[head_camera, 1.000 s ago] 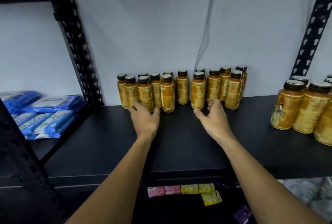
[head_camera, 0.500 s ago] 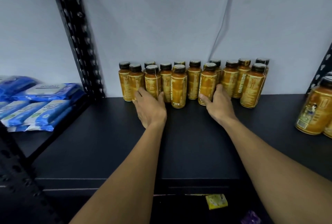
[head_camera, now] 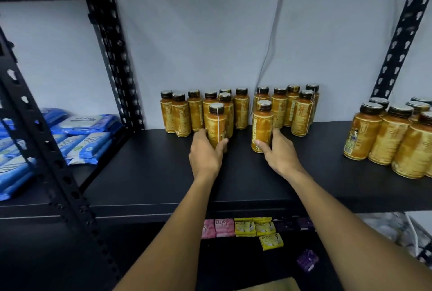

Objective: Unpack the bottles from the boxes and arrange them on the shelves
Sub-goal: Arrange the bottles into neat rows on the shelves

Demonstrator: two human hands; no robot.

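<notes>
Several amber bottles with dark caps stand in a row against the wall at the back of a black shelf. My left hand grips one bottle round its lower part, a little in front of the row. My right hand grips a second bottle the same way, to the right of the first. Both bottles stand upright, with a gap between them.
A second cluster of larger-looking amber bottles stands at the shelf's right end. Blue wipe packs lie on the neighbouring shelf to the left, past a black perforated upright. Pink and yellow soap packs lie on the shelf below.
Both hands have closed round a front-row bottle each and drawn the two bottles forward, out of the row toward the shelf's front.
</notes>
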